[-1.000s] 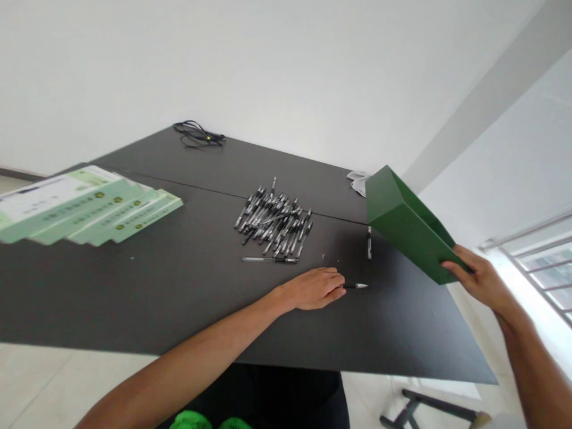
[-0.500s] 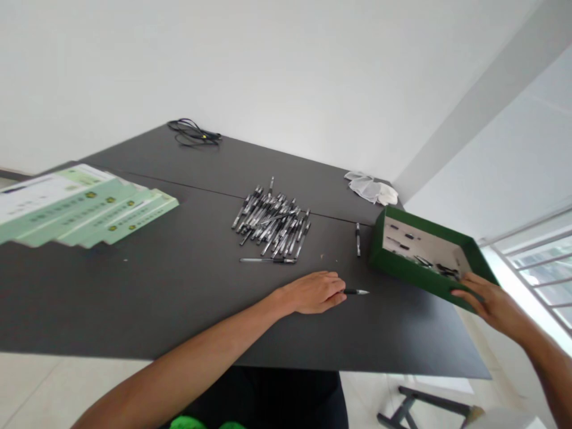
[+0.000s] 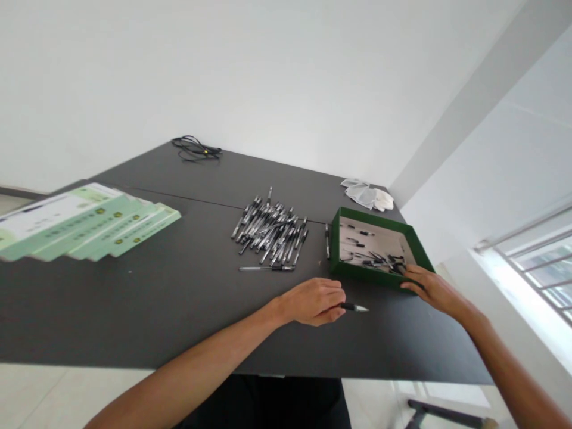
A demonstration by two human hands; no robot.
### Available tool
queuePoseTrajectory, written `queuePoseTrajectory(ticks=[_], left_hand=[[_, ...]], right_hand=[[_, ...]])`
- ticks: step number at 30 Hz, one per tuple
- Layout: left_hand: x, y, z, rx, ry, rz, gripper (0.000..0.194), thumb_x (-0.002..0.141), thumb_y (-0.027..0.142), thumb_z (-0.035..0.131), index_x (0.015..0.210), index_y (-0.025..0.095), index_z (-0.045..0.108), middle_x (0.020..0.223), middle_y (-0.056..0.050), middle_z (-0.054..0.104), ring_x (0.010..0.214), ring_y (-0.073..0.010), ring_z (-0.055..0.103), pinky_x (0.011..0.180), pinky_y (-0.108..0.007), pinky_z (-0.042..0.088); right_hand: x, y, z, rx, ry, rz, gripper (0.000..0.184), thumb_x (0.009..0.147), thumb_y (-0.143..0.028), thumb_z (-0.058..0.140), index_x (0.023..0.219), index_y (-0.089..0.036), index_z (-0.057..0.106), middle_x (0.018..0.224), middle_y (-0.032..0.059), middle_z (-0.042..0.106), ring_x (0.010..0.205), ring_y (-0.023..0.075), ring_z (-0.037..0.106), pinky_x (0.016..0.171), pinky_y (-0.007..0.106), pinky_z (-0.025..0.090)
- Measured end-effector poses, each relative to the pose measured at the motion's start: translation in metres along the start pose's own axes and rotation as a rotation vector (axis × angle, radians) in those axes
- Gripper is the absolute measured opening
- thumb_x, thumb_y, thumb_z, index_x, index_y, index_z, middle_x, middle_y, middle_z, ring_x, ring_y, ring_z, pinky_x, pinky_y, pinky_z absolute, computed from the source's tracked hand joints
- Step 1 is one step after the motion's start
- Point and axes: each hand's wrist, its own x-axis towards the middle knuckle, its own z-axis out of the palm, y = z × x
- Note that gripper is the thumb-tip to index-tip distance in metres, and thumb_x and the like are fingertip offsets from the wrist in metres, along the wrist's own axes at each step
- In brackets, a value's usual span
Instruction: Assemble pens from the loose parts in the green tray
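My left hand [image 3: 315, 300] rests on the black table [image 3: 179, 310] with its fingers closed on a black pen [image 3: 355, 307], whose silver tip sticks out to the right. My right hand [image 3: 431, 289] grips the near right corner of a green box [image 3: 357, 272], which lies flat on the table. Inside the box are several small black pen parts [image 3: 384, 261] on a pale bottom. A pile of black pens [image 3: 270, 229] lies left of the box. One single pen [image 3: 328, 240] lies along the box's left wall, another pen [image 3: 267, 268] lies in front of the pile.
A fanned stack of pale green booklets [image 3: 89, 223] lies at the left. A coiled black cable [image 3: 196, 148] is at the far edge, white cloth gloves [image 3: 369, 195] behind the box. The table's right edge runs close to the box, with a window beyond.
The green box, held tilted up in my right hand a second ago, came down and now lies flat on the table, further left. My left hand stayed on the pen.
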Motion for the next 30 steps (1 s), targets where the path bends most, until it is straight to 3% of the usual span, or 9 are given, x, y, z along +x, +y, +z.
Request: queuePoseTrajectory(ticks=[6,9,12,14,17,20,22,26,30], left_hand=[[-0.006,0.009,0.007,0.044,0.103,0.025,0.035,0.108,0.037,0.028,0.085,0.021,0.049,0.068,-0.004,0.060,0.061,-0.0171,0.057,0.056,-0.032,0.042],[-0.009,0.010,0.015,0.074,0.114,0.007,0.034,0.108,0.035,0.028,0.087,0.020,0.050,0.055,0.001,0.053,0.049,-0.0150,0.052,0.048,-0.030,0.035],[-0.010,0.007,0.019,0.077,0.095,-0.016,0.034,0.108,0.034,0.028,0.089,0.019,0.052,0.051,0.003,0.051,0.043,-0.0144,0.050,0.045,-0.030,0.032],[-0.010,0.004,0.019,0.061,0.062,-0.051,0.035,0.109,0.034,0.029,0.091,0.017,0.054,0.051,0.002,0.053,0.042,-0.0147,0.052,0.044,-0.030,0.033],[-0.009,0.001,0.017,0.020,-0.017,-0.132,0.035,0.109,0.035,0.032,0.090,0.018,0.056,0.056,0.001,0.058,0.046,-0.0147,0.058,0.047,-0.028,0.036],[-0.009,-0.002,0.016,-0.038,-0.083,-0.199,0.038,0.109,0.038,0.034,0.086,0.019,0.057,0.059,0.001,0.060,0.051,-0.0147,0.061,0.051,-0.026,0.039],[-0.008,-0.004,0.017,-0.076,-0.111,-0.224,0.040,0.110,0.040,0.033,0.086,0.019,0.058,0.061,0.000,0.061,0.054,-0.0150,0.063,0.053,-0.026,0.040],[-0.007,-0.003,0.019,-0.084,-0.154,-0.234,0.045,0.111,0.043,0.032,0.085,0.019,0.060,0.060,-0.001,0.061,0.055,-0.0154,0.064,0.054,-0.025,0.040],[-0.005,0.001,0.021,-0.005,-0.194,-0.165,0.049,0.111,0.044,0.032,0.083,0.018,0.062,0.055,-0.001,0.059,0.051,-0.0147,0.062,0.049,-0.025,0.034]], right_hand=[[0.005,-0.033,-0.006,0.082,-0.045,-0.029,0.025,0.101,-0.042,0.053,0.100,-0.024,0.070,0.103,0.0079,0.066,0.099,0.0246,0.067,0.091,0.040,0.056],[0.001,-0.039,-0.012,0.191,0.111,0.073,0.024,0.103,-0.038,0.047,0.116,-0.025,0.062,0.104,0.0065,0.065,0.098,0.0229,0.064,0.088,0.039,0.055],[0.003,-0.047,-0.014,0.317,0.300,0.165,0.020,0.103,-0.035,0.044,0.117,-0.024,0.053,0.093,0.0029,0.060,0.084,0.0190,0.059,0.075,0.033,0.054],[0.006,-0.058,-0.013,0.375,0.337,0.167,0.025,0.105,-0.035,0.041,0.126,-0.024,0.050,0.092,0.0030,0.060,0.079,0.0178,0.058,0.073,0.032,0.053],[0.009,-0.085,-0.008,0.432,0.270,0.117,0.048,0.109,-0.035,0.033,0.156,-0.025,0.030,0.111,0.0100,0.067,0.083,0.0181,0.064,0.081,0.037,0.056],[0.004,-0.114,-0.003,0.449,0.270,0.083,0.060,0.109,-0.036,0.032,0.166,-0.030,0.012,0.144,0.0163,0.060,0.094,0.0198,0.070,0.089,0.043,0.058],[-0.002,-0.130,0.002,0.438,0.256,0.086,0.058,0.109,-0.036,0.033,0.166,-0.030,0.019,0.139,0.0140,0.066,0.093,0.0202,0.072,0.090,0.043,0.059],[-0.015,-0.148,0.016,0.336,0.181,0.112,0.044,0.107,-0.038,0.046,0.148,-0.026,0.056,0.088,0.0053,0.079,0.075,0.0203,0.072,0.078,0.036,0.060],[-0.020,-0.151,0.022,0.248,0.167,0.105,0.033,0.104,-0.040,0.054,0.128,-0.026,0.071,0.098,0.0062,0.080,0.081,0.0216,0.073,0.074,0.034,0.058]])
